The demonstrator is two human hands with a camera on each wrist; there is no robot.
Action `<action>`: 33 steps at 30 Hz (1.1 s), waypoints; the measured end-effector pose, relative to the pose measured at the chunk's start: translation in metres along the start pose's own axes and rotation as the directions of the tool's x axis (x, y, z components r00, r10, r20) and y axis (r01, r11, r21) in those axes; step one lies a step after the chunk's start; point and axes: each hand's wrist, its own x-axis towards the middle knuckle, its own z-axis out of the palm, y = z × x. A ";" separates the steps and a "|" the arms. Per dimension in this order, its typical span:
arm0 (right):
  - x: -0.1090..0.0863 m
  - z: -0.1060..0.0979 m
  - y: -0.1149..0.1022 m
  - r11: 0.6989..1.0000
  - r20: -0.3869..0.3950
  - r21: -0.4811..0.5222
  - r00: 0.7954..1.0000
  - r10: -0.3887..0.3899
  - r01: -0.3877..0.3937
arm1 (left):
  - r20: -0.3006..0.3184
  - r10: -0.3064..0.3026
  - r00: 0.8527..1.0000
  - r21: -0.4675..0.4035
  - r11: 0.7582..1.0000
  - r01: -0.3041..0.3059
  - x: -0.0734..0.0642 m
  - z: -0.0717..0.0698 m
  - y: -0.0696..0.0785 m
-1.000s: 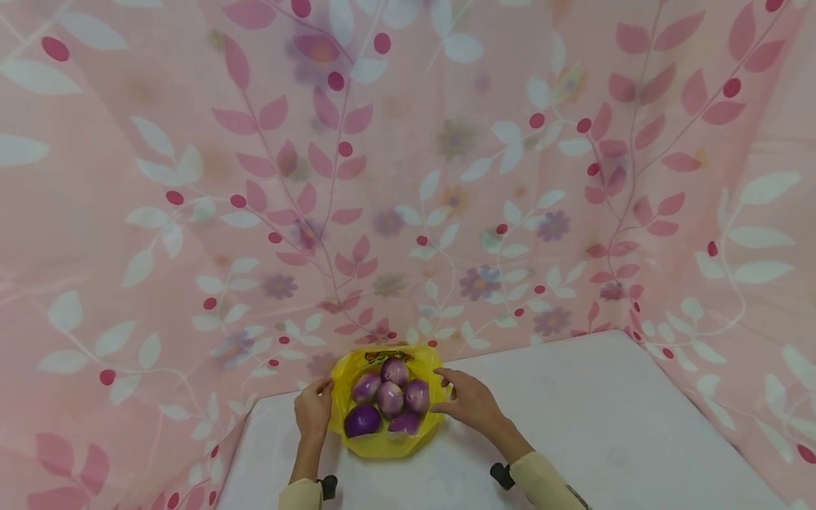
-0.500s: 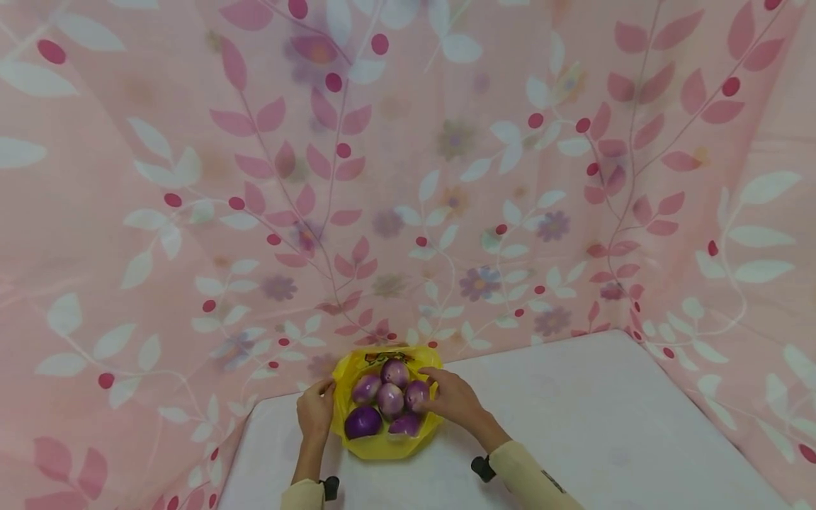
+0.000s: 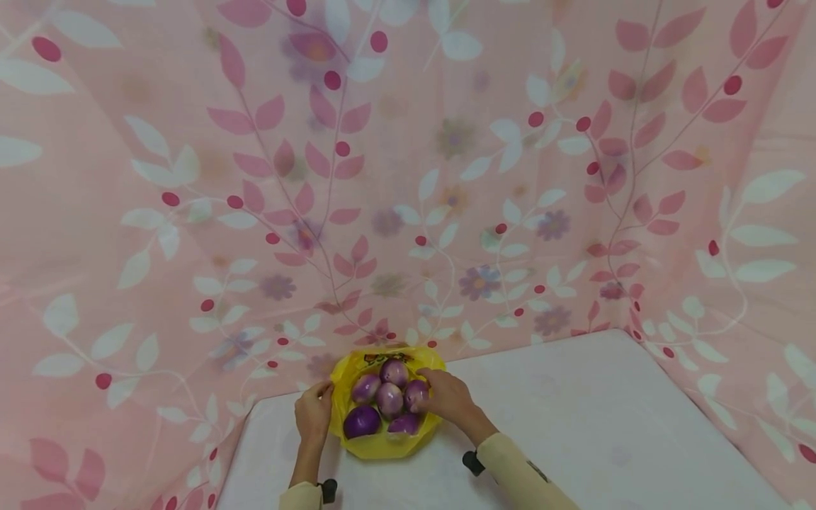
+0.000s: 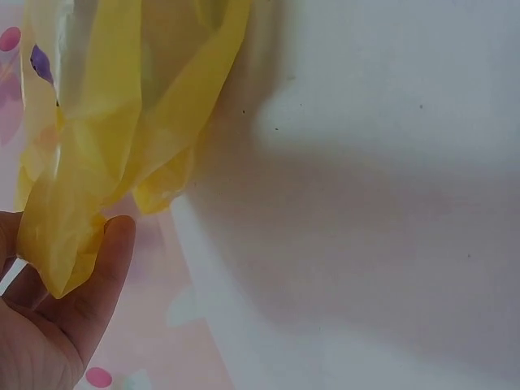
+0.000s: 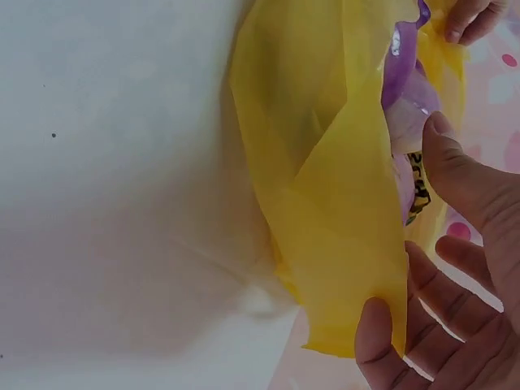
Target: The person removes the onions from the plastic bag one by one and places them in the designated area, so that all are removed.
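Yellow plastic makes up the one bag [image 3: 382,448] between my two hands. My left hand [image 3: 312,414] pinches its rim, while my right hand [image 3: 449,400] is loosely open at the opposite edge, thumb well apart from the fingers, one fingertip against the plastic. Inside, left of my right hand, I count six rounded purple items [image 3: 389,399], one darker than the other five

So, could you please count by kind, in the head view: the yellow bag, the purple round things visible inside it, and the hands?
Yellow bag: 1
Purple round things visible inside: 6
Hands: 2, left hand and right hand
Total: 9
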 end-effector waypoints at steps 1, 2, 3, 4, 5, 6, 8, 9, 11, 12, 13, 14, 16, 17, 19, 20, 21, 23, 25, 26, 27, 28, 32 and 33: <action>0.001 0.001 0.000 1.000 0.001 -0.017 1.000 -0.002 0.002 | -0.001 -0.004 1.000 0.002 1.000 0.004 0.000 0.000 0.000; 0.001 0.002 0.000 0.999 0.003 -0.032 1.000 0.001 -0.001 | -0.001 -0.007 1.000 0.003 1.000 0.007 0.000 0.001 -0.001; 0.001 0.003 0.001 0.999 0.002 -0.051 1.000 0.003 -0.003 | 0.001 -0.010 1.000 0.003 1.000 0.010 0.000 0.001 -0.001; 0.002 0.004 0.001 0.997 0.000 -0.071 1.000 0.006 -0.006 | 0.002 -0.015 1.000 0.005 1.000 0.015 0.000 0.001 -0.001; 0.002 0.006 0.001 0.996 -0.003 -0.091 1.000 0.012 -0.012 | 0.004 -0.018 1.000 0.005 1.000 0.018 0.000 0.001 -0.001; 0.002 0.007 0.001 0.995 -0.006 -0.102 1.000 0.020 -0.021 | 0.003 -0.021 1.000 0.005 1.000 0.021 -0.001 0.002 -0.001; 0.003 0.010 0.001 0.992 -0.013 -0.121 0.999 0.040 -0.042 | 0.003 -0.022 1.000 0.002 1.000 0.022 -0.001 0.001 -0.001; 0.004 0.012 0.001 0.990 -0.017 -0.130 0.998 0.054 -0.055 | 0.004 -0.022 1.000 0.002 1.000 0.022 -0.001 0.001 -0.002; 0.006 0.015 0.001 0.987 -0.021 -0.142 0.997 0.077 -0.079 | 0.001 -0.025 1.000 0.004 1.000 0.025 -0.001 0.001 -0.002; 0.007 0.017 0.000 0.985 -0.021 -0.150 0.996 0.086 -0.088 | -0.001 -0.027 1.000 0.005 1.000 0.027 -0.002 0.002 -0.003; 0.008 0.018 -0.001 0.983 -0.022 -0.155 0.995 0.093 -0.096 | -0.002 -0.028 1.000 0.005 1.000 0.028 -0.002 0.002 -0.003; 0.008 0.019 -0.002 0.982 -0.024 -0.156 0.995 0.101 -0.103 | -0.004 -0.026 1.000 0.005 1.000 0.026 -0.002 0.002 -0.004; 0.009 0.019 -0.004 0.981 -0.032 -0.160 0.994 0.106 -0.110 | -0.007 -0.024 1.000 0.005 1.000 0.024 -0.002 0.002 -0.004; 0.009 0.020 -0.005 0.980 -0.037 -0.164 0.993 0.112 -0.116 | -0.007 -0.022 1.000 0.002 1.000 0.022 -0.003 0.002 -0.004; 0.009 0.022 -0.007 0.978 -0.050 -0.166 0.991 0.120 -0.127 | -0.004 -0.024 1.000 -0.004 1.000 0.024 -0.003 0.002 -0.004; 0.008 0.023 -0.007 0.976 -0.054 -0.171 0.991 0.125 -0.132 | -0.003 -0.026 1.000 -0.006 1.000 0.026 -0.003 0.002 -0.004; 0.008 0.024 -0.007 0.976 -0.058 -0.172 0.990 0.125 -0.133 | 0.000 -0.030 1.000 -0.007 1.000 0.030 -0.003 0.001 -0.004; 0.008 0.027 -0.006 0.975 -0.062 -0.175 0.990 0.127 -0.136 | 0.000 -0.037 0.999 -0.008 0.999 0.037 -0.003 0.001 -0.004; 0.009 0.029 -0.005 0.976 -0.070 -0.170 0.990 0.123 -0.133 | 0.001 -0.035 0.999 -0.009 0.999 0.035 -0.003 0.001 -0.004; 0.009 0.030 -0.005 0.976 -0.071 -0.169 0.990 0.125 -0.135 | 0.000 -0.031 1.000 -0.008 0.999 0.031 -0.003 0.001 -0.004; 0.009 0.030 -0.005 0.978 -0.074 -0.160 0.989 0.127 -0.137 | -0.002 -0.026 1.000 -0.008 1.000 0.026 -0.003 0.001 -0.005; 0.009 0.030 -0.004 0.977 -0.073 -0.157 0.988 0.133 -0.143 | -0.005 -0.023 1.000 -0.008 1.000 0.023 -0.003 0.002 -0.005; 0.009 0.032 -0.003 0.976 -0.062 -0.146 0.986 0.153 -0.160 | -0.009 -0.019 1.000 -0.005 1.000 0.019 -0.002 0.001 -0.004; 0.009 0.032 -0.003 0.977 -0.061 -0.141 0.986 0.152 -0.160 | -0.007 -0.021 1.000 -0.004 1.000 0.021 -0.002 0.001 -0.004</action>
